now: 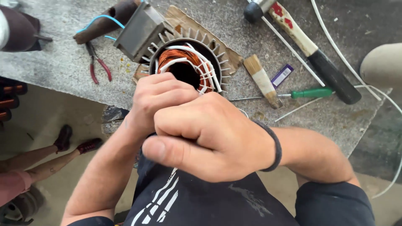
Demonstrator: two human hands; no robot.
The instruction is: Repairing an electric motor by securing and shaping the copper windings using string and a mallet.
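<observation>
**Both hands closed at the stator's near rim**

The stator (186, 62), a finned grey metal housing, sits on a scrap of cardboard (228, 54) on the bench (58, 62), near its front edge. Inside the bore, copper windings (182, 56) run around the opening, laced over with white sleeving (207, 69). A grey terminal box (140, 29) is fixed to the far left side of the housing, with a blue wire (98, 19) curling out beside it.

The left hand (161, 98) is curled into a fist right against the near rim of the stator, its knuckles touching the windings' edge. The right hand (209, 138) is also clenched, lying over and just in front of the left, thumb forward; a dark band (274, 146) circles its wrist. What the fingers grip, if anything, is hidden inside the fists, so I cannot tell.

Left of the stator lie red-handled pliers (98, 65) and a brown tool handle (106, 21). To the right, close by, lies a brush (263, 81), then a small purple packet (282, 75), a green-handled screwdriver (312, 93) and a hammer (312, 50) with a dark grip. White cord (335, 46) trails across the far right of the bench.

Beyond the bench's edge on the left, another person's legs and dark shoes (75, 142) rest on the floor.
</observation>
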